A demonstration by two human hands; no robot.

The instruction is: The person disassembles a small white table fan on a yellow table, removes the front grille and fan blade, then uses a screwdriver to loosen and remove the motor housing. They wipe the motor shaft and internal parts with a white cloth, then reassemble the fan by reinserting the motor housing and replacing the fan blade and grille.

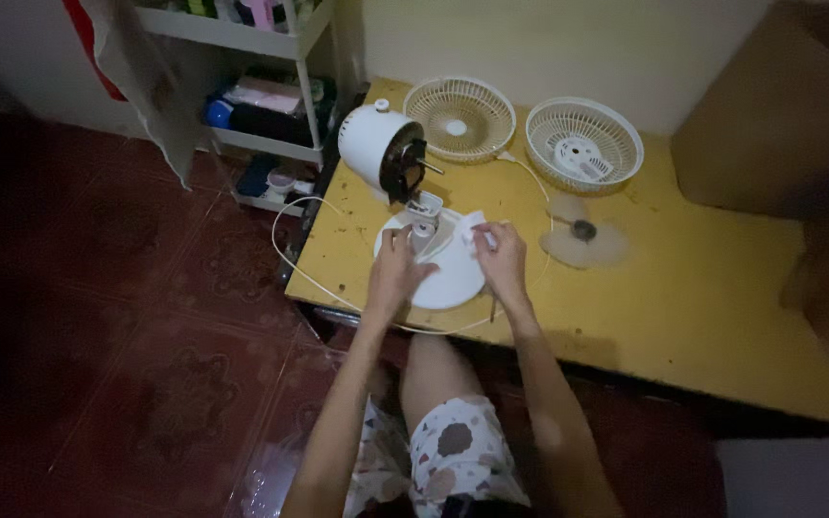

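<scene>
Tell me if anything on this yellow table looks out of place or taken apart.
The fan is in pieces: both grilles lie flat and the blade lies loose on the table. Its motor head is bare. The left hand rests on the round base; the right hand holds a small white piece.

Both arms are bare to the shoulder, with no sleeves. The left hand [395, 273] and right hand [503, 261] wear no gloves. Pale shorts [453, 456] carry dark and reddish blotches.

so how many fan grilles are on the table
2. One fan grille lies behind the motor housing; the other grille sits to its right, beyond the loose fan blade. None looks hidden.
</scene>
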